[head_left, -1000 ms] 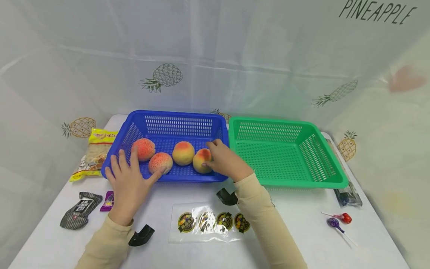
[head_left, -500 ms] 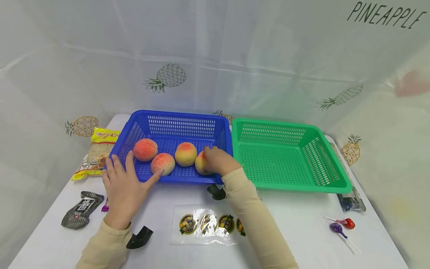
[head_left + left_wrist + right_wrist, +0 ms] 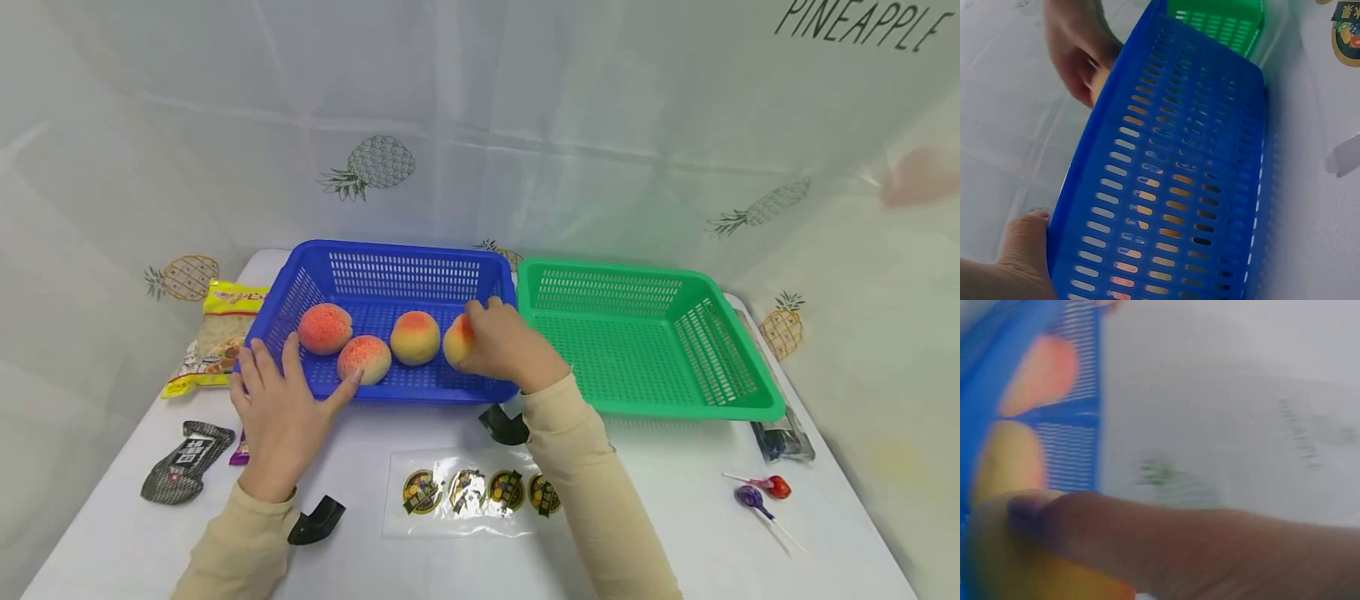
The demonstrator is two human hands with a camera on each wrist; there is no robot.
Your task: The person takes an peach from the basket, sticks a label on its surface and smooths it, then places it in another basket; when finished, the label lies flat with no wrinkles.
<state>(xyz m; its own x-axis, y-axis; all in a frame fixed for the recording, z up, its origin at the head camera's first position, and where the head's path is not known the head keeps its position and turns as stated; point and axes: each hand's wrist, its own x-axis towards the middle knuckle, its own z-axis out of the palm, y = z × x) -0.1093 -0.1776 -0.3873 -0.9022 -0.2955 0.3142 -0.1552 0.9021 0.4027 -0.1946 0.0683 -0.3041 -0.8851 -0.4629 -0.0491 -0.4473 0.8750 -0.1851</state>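
Observation:
Inside the right end of the blue plastic basket (image 3: 405,246), my right hand (image 3: 512,346) grips a yellow and red peach (image 3: 455,342). Seen from the right wrist, a digit lies across this peach (image 3: 991,550). Left of it sit another yellow peach (image 3: 415,340) and two pinker, speckled peaches, one nearer (image 3: 363,362) and one farther back (image 3: 326,328). My left hand (image 3: 281,421) spreads its fingers at the basket's front left corner, the thumb reaching over the front rim. The left wrist view shows its thumb (image 3: 1025,244) against the blue rim.
A green basket (image 3: 615,410) stands right beside the blue one. In front lies a clear sheet with round stickers (image 3: 467,492). Lollipops (image 3: 757,493) and a dark packet (image 3: 782,439) are at right; a yellow snack bag (image 3: 225,333) and black-grey packet (image 3: 183,462) at left.
My right hand has closed round the rightmost peach and shifted it slightly to the right, away from its neighbour. The left hand stays at the basket's corner.

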